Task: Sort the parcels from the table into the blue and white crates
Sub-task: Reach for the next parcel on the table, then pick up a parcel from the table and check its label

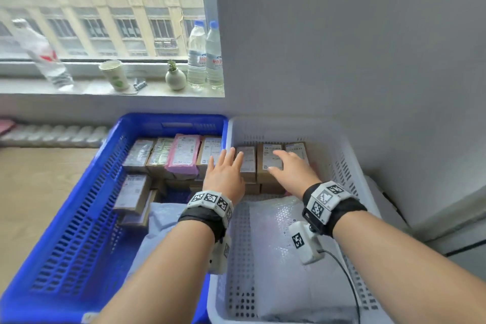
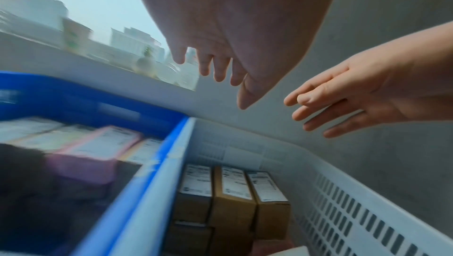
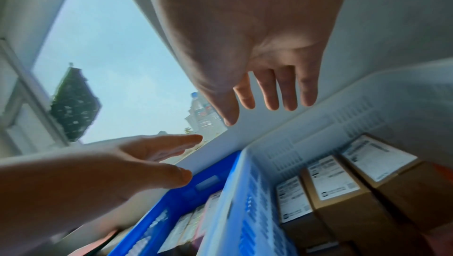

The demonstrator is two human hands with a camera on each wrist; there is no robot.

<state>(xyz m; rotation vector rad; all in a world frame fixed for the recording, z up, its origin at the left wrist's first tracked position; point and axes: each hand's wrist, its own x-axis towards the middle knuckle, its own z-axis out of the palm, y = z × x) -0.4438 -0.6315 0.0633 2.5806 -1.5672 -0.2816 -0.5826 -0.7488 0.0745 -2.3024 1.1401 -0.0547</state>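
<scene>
Brown cardboard parcels (image 1: pixel 268 163) stand in a row at the white crate's (image 1: pixel 342 155) far end; others fill the blue crate (image 1: pixel 79 205). Left hand (image 1: pixel 223 173) and right hand (image 1: pixel 292 168) hover above them, fingers spread, holding nothing. Placement looks done; next, probably fetch another parcel

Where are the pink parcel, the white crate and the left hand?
pink parcel (image 1: pixel 184 154): head view, on its label.
white crate (image 1: pixel 278 126): head view, far wall.
left hand (image 1: pixel 223 173): head view, back of the hand.
</scene>
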